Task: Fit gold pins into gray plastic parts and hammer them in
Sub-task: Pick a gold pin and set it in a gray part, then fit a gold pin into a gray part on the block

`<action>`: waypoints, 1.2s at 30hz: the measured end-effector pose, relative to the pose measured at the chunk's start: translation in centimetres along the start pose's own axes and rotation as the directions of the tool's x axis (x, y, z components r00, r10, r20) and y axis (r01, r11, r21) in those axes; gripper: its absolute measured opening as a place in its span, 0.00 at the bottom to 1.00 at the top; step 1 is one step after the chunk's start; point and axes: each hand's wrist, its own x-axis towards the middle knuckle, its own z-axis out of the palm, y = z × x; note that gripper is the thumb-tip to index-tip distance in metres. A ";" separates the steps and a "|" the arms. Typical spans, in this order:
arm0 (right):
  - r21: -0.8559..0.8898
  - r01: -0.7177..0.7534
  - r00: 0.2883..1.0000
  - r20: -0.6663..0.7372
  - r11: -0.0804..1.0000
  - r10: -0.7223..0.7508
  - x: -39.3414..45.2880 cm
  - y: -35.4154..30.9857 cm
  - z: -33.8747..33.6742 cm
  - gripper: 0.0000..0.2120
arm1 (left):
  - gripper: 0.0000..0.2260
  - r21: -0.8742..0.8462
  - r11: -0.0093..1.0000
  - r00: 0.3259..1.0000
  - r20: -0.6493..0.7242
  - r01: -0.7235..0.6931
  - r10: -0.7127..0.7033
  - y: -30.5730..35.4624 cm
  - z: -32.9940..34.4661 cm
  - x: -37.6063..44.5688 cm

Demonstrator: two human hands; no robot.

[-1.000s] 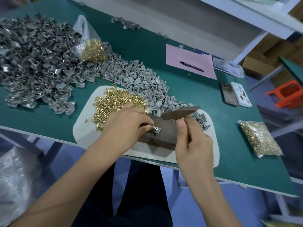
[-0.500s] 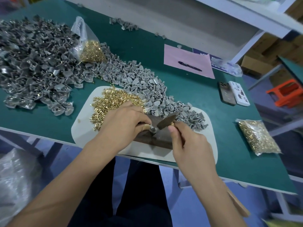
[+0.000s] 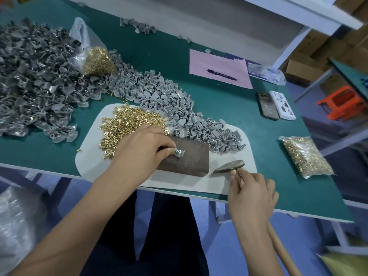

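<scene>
Here, left hand (image 3: 145,150) pinching gray part (image 3: 179,153).

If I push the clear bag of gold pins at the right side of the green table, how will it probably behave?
The bag of gold pins looks full of small metal parts, so it is probably heavy for its size. Its thin clear film sags around them, so it would likely slump and change shape rather than slide as one stiff block. Lying flat on the green table, it seems unlikely to roll.

Assembly workshop: green workbench (image 3: 229,108) heaped with gray plastic parts (image 3: 39,82), gold pins (image 3: 129,124).
</scene>
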 end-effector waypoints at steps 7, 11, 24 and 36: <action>0.010 0.110 0.987 -0.117 0.994 -0.108 -0.4 -2.3 -1.0 0.10 | 0.01 -0.169 0.985 0.999 -0.025 0.023 -0.028 0.9 0.2 -2.2; 0.330 0.469 0.875 -0.044 0.819 -0.483 -2.2 -7.1 -1.5 0.07 | 0.01 -0.284 0.959 0.999 -0.025 0.017 -0.025 1.0 0.0 -4.8; 0.606 0.497 0.696 0.148 0.621 -0.702 -5.3 -19.7 3.3 0.10 | 0.04 -0.275 0.915 0.907 -0.219 0.296 -0.360 -7.8 -4.0 -10.4; 0.231 0.698 0.673 0.112 0.678 -0.731 -6.9 -26.5 7.6 0.04 | 0.03 -0.091 0.824 0.787 -0.257 0.559 -0.562 -14.5 -6.6 -12.2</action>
